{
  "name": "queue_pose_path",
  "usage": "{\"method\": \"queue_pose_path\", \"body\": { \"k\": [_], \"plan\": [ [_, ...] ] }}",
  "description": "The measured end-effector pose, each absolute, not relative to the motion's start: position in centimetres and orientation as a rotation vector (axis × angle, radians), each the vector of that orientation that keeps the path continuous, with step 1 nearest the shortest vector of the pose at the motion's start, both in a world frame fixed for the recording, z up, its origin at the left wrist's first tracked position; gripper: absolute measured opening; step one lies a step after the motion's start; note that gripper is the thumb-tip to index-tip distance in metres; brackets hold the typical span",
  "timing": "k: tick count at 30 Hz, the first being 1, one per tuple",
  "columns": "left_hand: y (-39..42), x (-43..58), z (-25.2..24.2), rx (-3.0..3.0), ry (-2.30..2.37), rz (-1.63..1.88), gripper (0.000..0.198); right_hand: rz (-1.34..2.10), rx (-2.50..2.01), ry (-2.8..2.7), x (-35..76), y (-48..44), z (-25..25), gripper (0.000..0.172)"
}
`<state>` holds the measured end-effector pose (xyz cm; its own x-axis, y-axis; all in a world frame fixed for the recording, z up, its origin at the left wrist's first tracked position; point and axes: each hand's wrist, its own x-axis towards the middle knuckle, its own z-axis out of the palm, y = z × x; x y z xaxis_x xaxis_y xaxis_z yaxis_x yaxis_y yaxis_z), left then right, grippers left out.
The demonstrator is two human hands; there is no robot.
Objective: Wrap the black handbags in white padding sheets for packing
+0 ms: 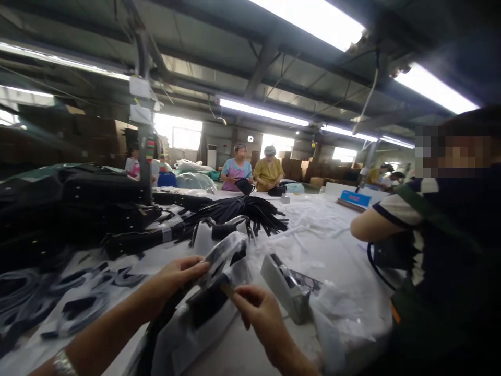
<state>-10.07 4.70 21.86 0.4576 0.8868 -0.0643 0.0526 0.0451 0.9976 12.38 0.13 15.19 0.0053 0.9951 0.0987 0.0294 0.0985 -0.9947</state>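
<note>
My left hand (188, 272) pinches the edge of a clear plastic wrapping (230, 245) around something black, perhaps a strap. Fingers closed, my right hand (260, 313) holds a small tan strip (226, 289) against the black part (207, 300) of that bundle. White sheeting (203, 337) lies under and around the black part. Just right of the wrapping stands a grey tape dispenser (287, 287). Blur hides how the wrapped bundle is folded.
Loose black straps (238, 209) are fanned out beyond my hands. Coiled grey straps (84, 308) and a dark pile (70, 209) lie left. Close on the right stands a co-worker (450, 250). Two people (237, 172) handle black items across the table (344, 250).
</note>
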Motion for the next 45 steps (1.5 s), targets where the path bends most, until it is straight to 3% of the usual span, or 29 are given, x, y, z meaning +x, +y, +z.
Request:
{"method": "queue_pose_path", "body": {
  "k": [8,15,20,27,34,45],
  "plan": [
    [2.2,-10.5,24.8,1.550,1.034,0.702,0.041,1.281,-0.874,-1.237,7.8,2.7,18.2,0.038],
    [2.1,-10.6,24.4,1.681,1.089,0.682,0.042,1.738,-0.517,-0.956,7.1,1.3,17.9,0.031],
    [1.8,-10.1,23.6,1.799,1.119,0.760,0.038,1.643,-0.594,-0.937,6.7,0.7,16.9,0.044],
    [2.8,-10.7,20.6,1.534,1.143,0.936,0.077,1.564,-0.594,-1.016,5.9,0.8,16.2,0.035],
    [1.7,-10.8,22.2,1.520,1.036,0.873,0.043,1.506,-0.662,-1.138,6.4,0.9,17.3,0.043],
    [1.6,-10.5,21.7,1.672,1.017,0.859,0.042,1.568,-0.564,-1.076,7.0,-0.3,16.4,0.044]
  ]
}}
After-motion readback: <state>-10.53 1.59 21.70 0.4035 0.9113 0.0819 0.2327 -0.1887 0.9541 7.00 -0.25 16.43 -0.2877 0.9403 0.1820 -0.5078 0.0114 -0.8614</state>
